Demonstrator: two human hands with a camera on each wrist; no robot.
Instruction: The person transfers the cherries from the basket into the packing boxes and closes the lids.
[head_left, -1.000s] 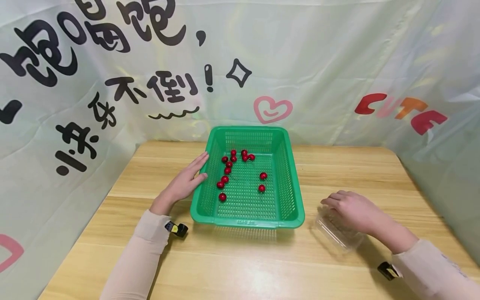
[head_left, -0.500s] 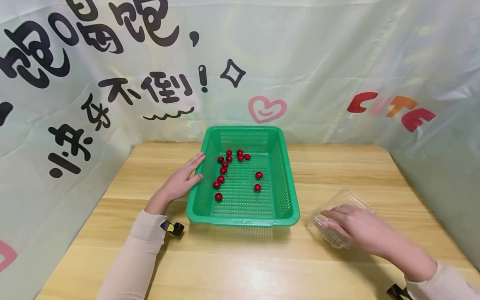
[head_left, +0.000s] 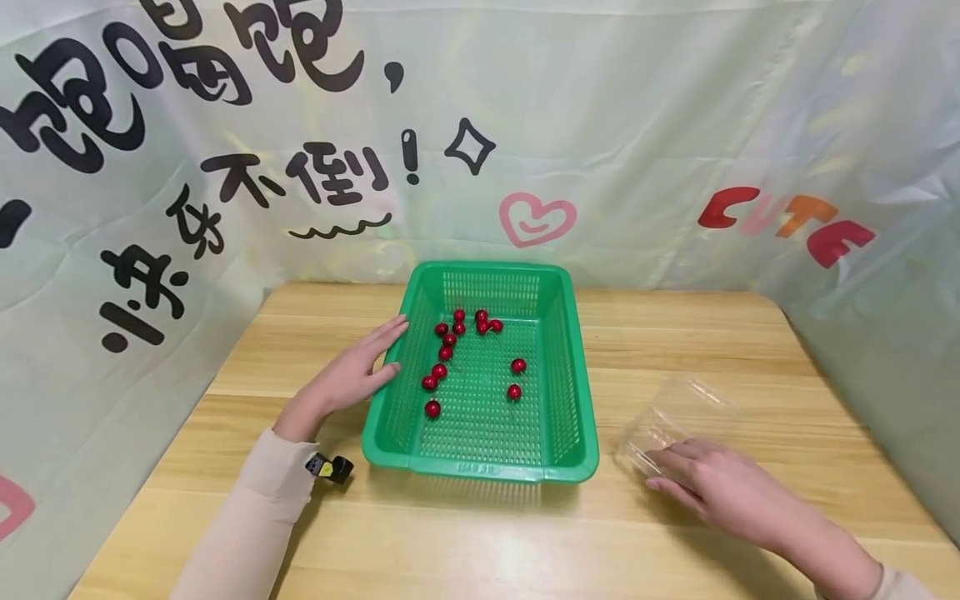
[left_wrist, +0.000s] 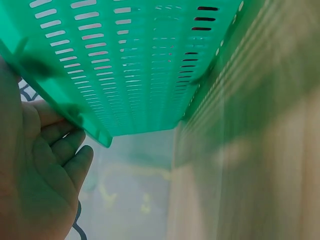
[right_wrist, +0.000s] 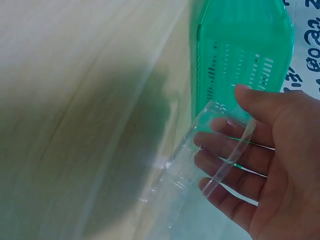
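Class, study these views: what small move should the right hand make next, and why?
Probably the right hand should bring its thumb against the clear container to firm its grip: in the right wrist view the fingers show through the plastic, while the thumb seems to stand apart.

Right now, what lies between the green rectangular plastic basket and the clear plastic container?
The head view shows only bare wooden tabletop between basket and container.

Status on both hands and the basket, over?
Left hand against green basket. Right hand touching clear container. Red cherries inside basket. No obstruction visible.
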